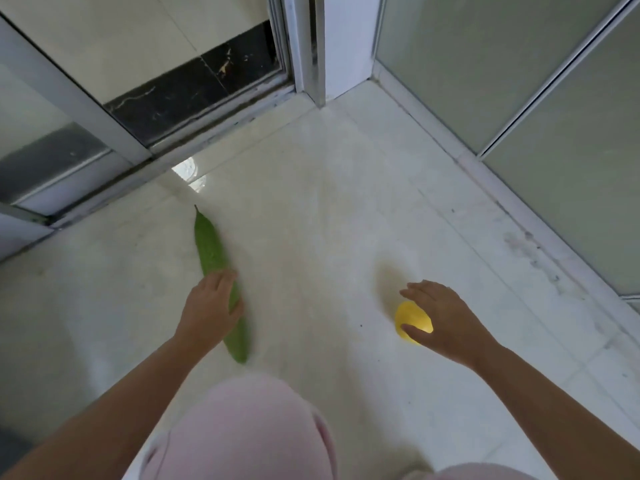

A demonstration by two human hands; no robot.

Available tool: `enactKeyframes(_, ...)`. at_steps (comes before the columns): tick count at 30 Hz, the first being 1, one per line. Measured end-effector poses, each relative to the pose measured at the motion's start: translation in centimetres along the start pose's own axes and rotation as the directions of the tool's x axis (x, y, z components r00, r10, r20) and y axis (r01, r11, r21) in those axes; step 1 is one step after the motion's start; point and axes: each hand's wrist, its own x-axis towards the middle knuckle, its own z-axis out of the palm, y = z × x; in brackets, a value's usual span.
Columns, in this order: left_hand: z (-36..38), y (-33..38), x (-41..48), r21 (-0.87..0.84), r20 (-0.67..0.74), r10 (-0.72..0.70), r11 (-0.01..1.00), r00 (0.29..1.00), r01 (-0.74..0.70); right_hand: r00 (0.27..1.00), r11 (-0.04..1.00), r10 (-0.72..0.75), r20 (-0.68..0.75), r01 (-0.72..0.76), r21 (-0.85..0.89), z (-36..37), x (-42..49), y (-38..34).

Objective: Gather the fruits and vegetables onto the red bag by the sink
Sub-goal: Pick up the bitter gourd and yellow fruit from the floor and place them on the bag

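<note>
A long green gourd (212, 251) lies on the pale tiled floor, its thin stem end pointing away from me. My left hand (211, 306) wraps around its nearer half, fingers curled over the top. To the right, a small yellow fruit (410, 318) rests on the floor. My right hand (440, 317) hovers over it with fingers spread, thumb touching its near side, not closed around it. No red bag or sink is in view.
A sliding door track with a black marble threshold (194, 88) runs across the upper left. Frosted glass panels (540, 84) and a white frame line the right side. My pink-clad knees (242, 431) fill the bottom middle.
</note>
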Motion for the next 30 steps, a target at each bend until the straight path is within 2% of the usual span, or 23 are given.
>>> enactKeyframes(2, 1.9, -0.7, 0.3, 0.036, 0.001, 0.035, 0.999, 0.999, -0.035, 1.000, 1.000, 0.006, 0.021, -0.006, 0.007, 2.1, 0.3, 1.0)
enactKeyframes(6, 4.4, -1.2, 0.7, 0.037, -0.044, 0.009, 0.999, 0.999, -0.007, 0.998, 0.999, 0.038, 0.040, -0.040, 0.035, 5.0, 0.9, 1.9)
enactKeyframes(10, 6.0, -2.1, 0.8, 0.036, 0.003, -0.072, 0.997, 0.997, 0.072, 0.995, 0.995, 0.094, 0.041, -0.095, 0.031, 6.8, 0.8, 1.8)
enactKeyframes(14, 7.2, -2.4, 0.9, 0.050, -0.008, -0.075, 0.996, 0.997, 0.076, 0.971, 0.969, 0.215, 0.101, -0.225, 0.103, 7.8, 0.2, 1.8)
enactKeyframes(17, 7.8, -2.7, 0.9, -0.022, -0.058, -0.139, 0.990, 0.989, 0.138, 0.961, 0.954, 0.265, 0.078, -0.273, 0.122, 8.1, -0.7, 1.9)
enactKeyframes(20, 8.1, -2.9, 0.9, -0.096, -0.079, -0.206, 0.975, 0.975, 0.199, 0.941, 0.933, 0.317, 0.115, -0.331, 0.138, 8.4, -1.8, 1.7)
enactKeyframes(25, 8.2, -2.9, 1.2, -0.229, -0.156, -0.352, 0.922, 0.923, 0.312, 0.933, 0.918, 0.346, 0.097, -0.358, 0.171, 8.8, -2.6, 1.7)
enactKeyframes(30, 8.5, -3.5, 1.1, -0.317, -0.132, -0.488, 0.845, 0.863, 0.430, 0.935, 0.889, 0.350, 0.056, -0.351, 0.296, 9.4, -1.3, 1.0)
